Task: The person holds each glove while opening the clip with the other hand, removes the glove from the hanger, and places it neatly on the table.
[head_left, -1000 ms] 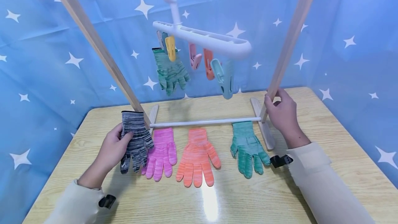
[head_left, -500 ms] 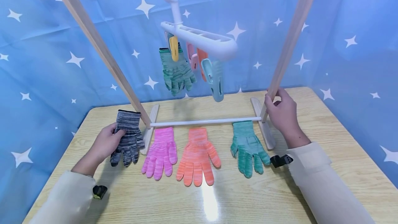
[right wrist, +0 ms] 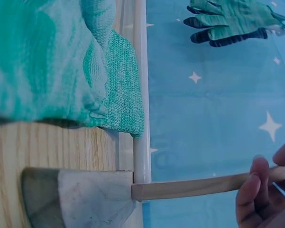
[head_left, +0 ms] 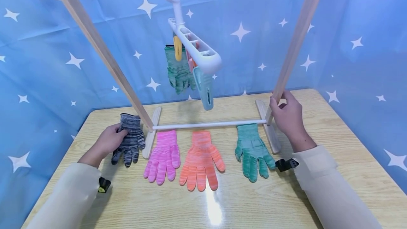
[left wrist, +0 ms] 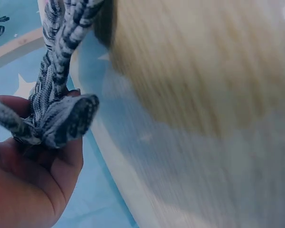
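In the head view my left hand [head_left: 109, 140] pinches a black-and-white knitted glove [head_left: 130, 140] by its side, left of the rack's foot. The left wrist view has the glove's bunched fingers [left wrist: 61, 114] over the thumb side of that hand. My right hand [head_left: 287, 116] grips the lower part of the right wooden post [head_left: 297, 45]. Flat on the table, left to right, lie a pink glove [head_left: 163, 156], an orange glove [head_left: 201, 158] and a green glove [head_left: 253, 151]. Another green glove [head_left: 178, 68] hangs from the white hanger [head_left: 203, 57] near a yellow clothespin [head_left: 177, 48].
The rack's left post [head_left: 101, 52] leans beside the left hand, and a white lower bar [head_left: 210, 124] joins the two feet. A light-blue clothespin [head_left: 204, 89] dangles from the hanger's near end. Blue star-printed cloth [head_left: 260, 20] encloses the wooden table [head_left: 165, 207].
My left hand has carried the black-and-white glove left, off the pink glove. The hanger has turned, its near end swinging left. My right hand keeps its place on the post.
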### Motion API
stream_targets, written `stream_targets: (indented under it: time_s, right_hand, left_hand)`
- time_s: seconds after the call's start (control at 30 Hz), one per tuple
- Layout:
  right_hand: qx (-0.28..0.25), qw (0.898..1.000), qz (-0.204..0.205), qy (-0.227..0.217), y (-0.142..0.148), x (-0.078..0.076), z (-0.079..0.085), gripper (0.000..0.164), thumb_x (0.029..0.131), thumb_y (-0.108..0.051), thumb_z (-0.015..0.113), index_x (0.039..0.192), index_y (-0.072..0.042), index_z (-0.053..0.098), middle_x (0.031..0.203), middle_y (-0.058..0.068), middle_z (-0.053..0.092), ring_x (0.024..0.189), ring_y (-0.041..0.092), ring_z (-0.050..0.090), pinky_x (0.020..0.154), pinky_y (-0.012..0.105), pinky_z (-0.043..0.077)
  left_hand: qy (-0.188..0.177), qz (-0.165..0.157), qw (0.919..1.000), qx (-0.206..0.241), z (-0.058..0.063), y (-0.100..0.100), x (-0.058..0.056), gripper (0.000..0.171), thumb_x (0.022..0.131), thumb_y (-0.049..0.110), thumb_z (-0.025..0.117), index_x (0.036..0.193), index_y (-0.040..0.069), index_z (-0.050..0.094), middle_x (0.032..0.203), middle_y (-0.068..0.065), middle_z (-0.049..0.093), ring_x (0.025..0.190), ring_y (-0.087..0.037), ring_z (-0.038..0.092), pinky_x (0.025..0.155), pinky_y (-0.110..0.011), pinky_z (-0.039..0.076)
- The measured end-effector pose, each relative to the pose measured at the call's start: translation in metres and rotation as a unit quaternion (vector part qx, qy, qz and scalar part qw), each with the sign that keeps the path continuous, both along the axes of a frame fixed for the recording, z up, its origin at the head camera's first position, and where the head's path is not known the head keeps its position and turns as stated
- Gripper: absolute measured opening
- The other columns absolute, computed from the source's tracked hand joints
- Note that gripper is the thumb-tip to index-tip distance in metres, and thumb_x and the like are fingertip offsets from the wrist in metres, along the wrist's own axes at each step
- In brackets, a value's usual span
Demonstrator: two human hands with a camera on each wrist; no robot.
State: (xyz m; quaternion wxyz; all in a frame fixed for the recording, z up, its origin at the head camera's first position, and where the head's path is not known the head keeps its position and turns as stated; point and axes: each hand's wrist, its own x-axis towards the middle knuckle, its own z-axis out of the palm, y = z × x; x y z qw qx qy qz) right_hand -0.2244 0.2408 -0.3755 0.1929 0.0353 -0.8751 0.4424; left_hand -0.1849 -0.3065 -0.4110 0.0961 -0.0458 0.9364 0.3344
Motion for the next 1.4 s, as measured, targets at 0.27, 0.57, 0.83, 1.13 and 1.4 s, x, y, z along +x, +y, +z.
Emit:
stream_targets:
  time_s: [0.27, 0.57, 0.83, 1.13, 1.4]
  right_hand:
    - [0.000, 1.000, 0.005, -0.002, 0.000, 0.000, -0.001, 0.042, 0.104, -0.032, 0.046, 0.138, -0.007, 0.053, 0.121, 0.017, 0.057, 0.067, 0.009, 0.063, 0.053, 0.022, 0.053]
    - [-0.005, 1.000, 0.010, 0.004, -0.002, -0.001, -0.001, 0.042, 0.104, -0.032, 0.047, 0.137, -0.006, 0.053, 0.121, 0.017, 0.057, 0.069, 0.019, 0.066, 0.052, 0.023, 0.052]
    - [-0.002, 1.000, 0.008, -0.002, -0.002, 0.000, 0.000, 0.044, 0.104, -0.034, 0.046, 0.140, -0.008, 0.052, 0.121, 0.017, 0.057, 0.069, 0.018, 0.065, 0.051, 0.025, 0.052]
    - [0.000, 1.000, 0.005, -0.003, -0.001, 0.000, 0.000, 0.045, 0.104, -0.034, 0.046, 0.141, -0.008, 0.051, 0.122, 0.017, 0.057, 0.070, 0.025, 0.066, 0.049, 0.026, 0.050]
    - [0.001, 1.000, 0.007, -0.005, 0.000, 0.000, -0.001, 0.046, 0.104, -0.035, 0.045, 0.141, -0.009, 0.051, 0.122, 0.017, 0.057, 0.069, 0.017, 0.065, 0.049, 0.027, 0.050]
  left_hand:
    - [0.036, -0.013, 0.9987, -0.032, -0.004, 0.001, -0.016, 0.030, 0.107, 0.022, 0.038, 0.081, 0.007, 0.038, 0.063, -0.002, 0.035, 0.053, -0.018, 0.037, 0.054, -0.034, 0.038]
    - [0.028, -0.016, 0.9976, -0.061, -0.009, 0.000, -0.022, 0.024, 0.106, 0.019, 0.042, 0.104, -0.004, 0.050, 0.063, -0.004, 0.038, 0.051, -0.016, 0.039, 0.052, -0.033, 0.039]
    - [0.020, -0.018, 0.9963, -0.081, -0.015, 0.001, -0.028, 0.041, 0.104, 0.017, 0.048, 0.136, -0.010, 0.046, 0.068, -0.005, 0.048, 0.057, -0.016, 0.046, 0.054, -0.032, 0.040]
    - [0.016, 0.006, 0.9940, -0.108, -0.013, 0.006, -0.030, 0.044, 0.102, 0.020, 0.053, 0.134, -0.010, 0.047, 0.088, -0.017, 0.063, 0.067, -0.020, 0.057, 0.058, -0.033, 0.044]
    - [0.002, 0.028, 0.9923, -0.121, -0.011, 0.011, -0.028, 0.049, 0.101, 0.021, 0.056, 0.139, -0.009, 0.044, 0.102, -0.024, 0.066, 0.074, -0.024, 0.063, 0.060, -0.034, 0.047]
